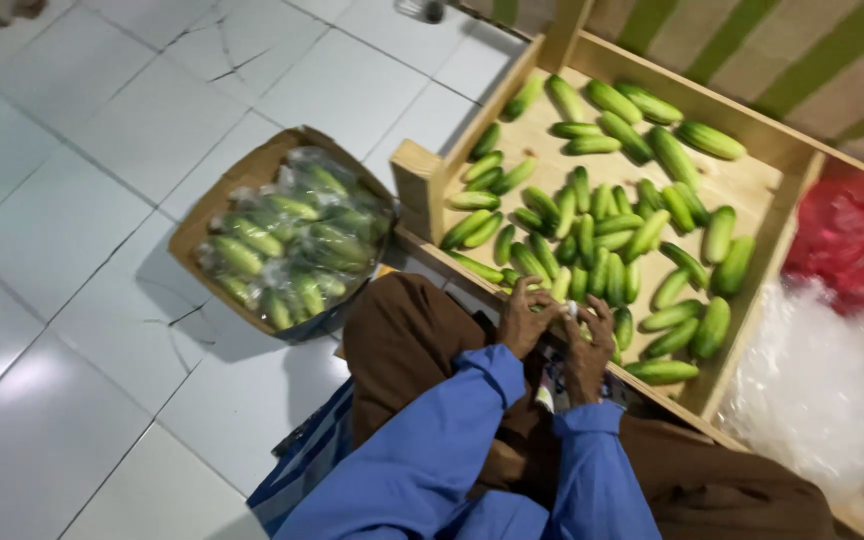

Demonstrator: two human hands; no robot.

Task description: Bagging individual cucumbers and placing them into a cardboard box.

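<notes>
My left hand [525, 317] and my right hand [590, 343] meet at the near edge of a wooden bin [752, 190] full of loose green cucumbers [592, 235]. Both hands pinch a small clear plastic bag [570, 312] with a cucumber in it, fingers curled around it. Blue sleeves cover both arms, and brown trousers show beneath them. A patterned packet [552, 385] lies on my lap under the wrists.
A cardboard box [214, 215] on the white tiled floor at left holds several bagged cucumber packs [297, 240]. To the right of the bin lie clear plastic bags [822, 380] and red plastic [857, 240]. A striped wall runs behind.
</notes>
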